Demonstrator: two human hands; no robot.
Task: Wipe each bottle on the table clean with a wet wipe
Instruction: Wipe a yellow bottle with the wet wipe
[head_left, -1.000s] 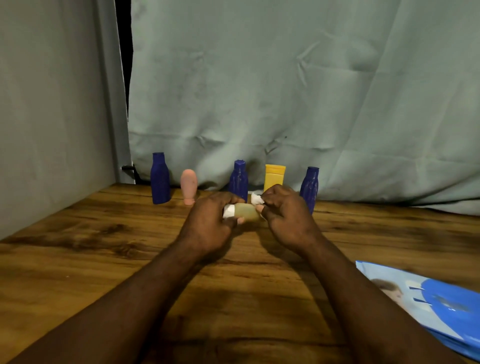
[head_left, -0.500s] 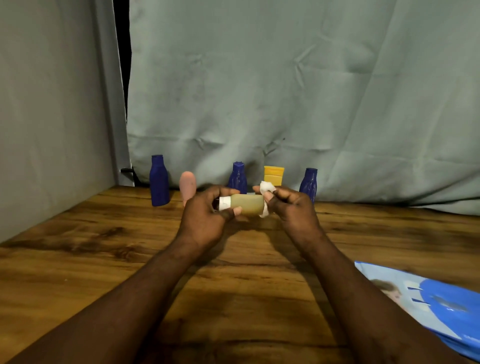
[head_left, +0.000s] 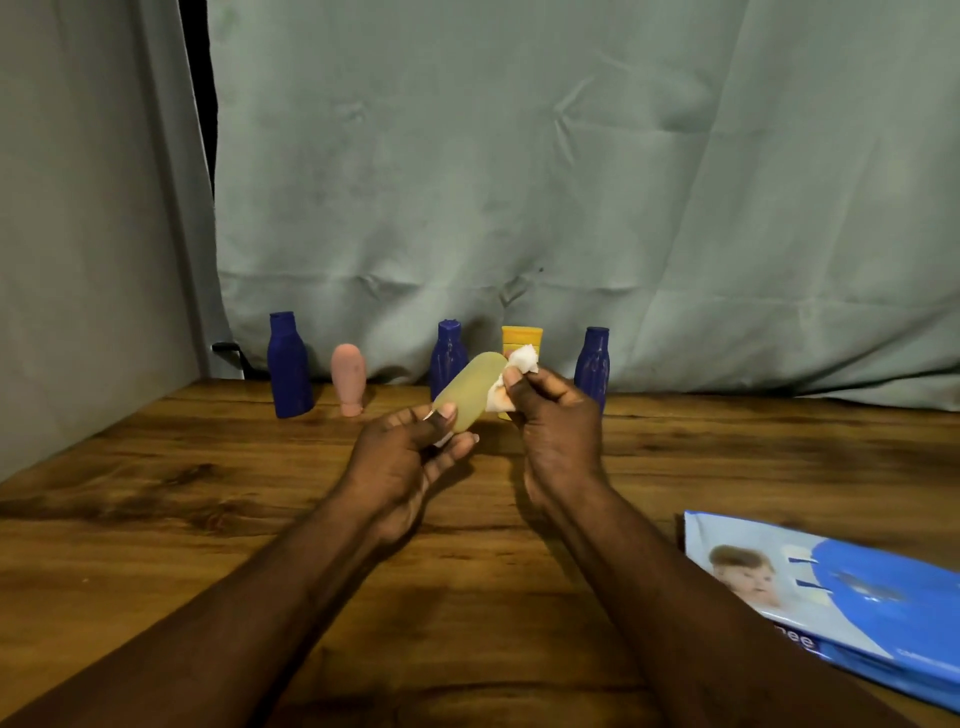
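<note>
1. You are working over a brown wood-grain worktop (head_left: 208, 519), and a pale grey-green curtain (head_left: 571, 182) is hanging behind it and along the left side.
2. Your left hand (head_left: 400, 457) is pinching the lower end of the olive bottle (head_left: 470, 392) between thumb and fingers, holding it above the worktop's middle.
3. Your right hand (head_left: 556, 421) is curling its fingers round the white wet wipe (head_left: 522, 358) and pressing it against the bottle's upper right side.
4. Half a second ago the olive bottle was lying level between your hands. Now it is tilting, with its rounded end pointing up and to the right, and the wipe is sitting near that end.
5. Five bottles are standing in a row at the back edge: the left blue bottle (head_left: 289, 366), the pink bottle (head_left: 349, 379), the middle blue bottle (head_left: 445, 358), the yellow bottle (head_left: 521, 335) and the right blue bottle (head_left: 593, 364).
6. The held bottle and wipe are covering most of the yellow bottle and part of the middle blue bottle. Your right hand is hiding the base of the right blue bottle.
7. A blue pack of wipes (head_left: 841, 597) is lying flat at the near right.
</note>
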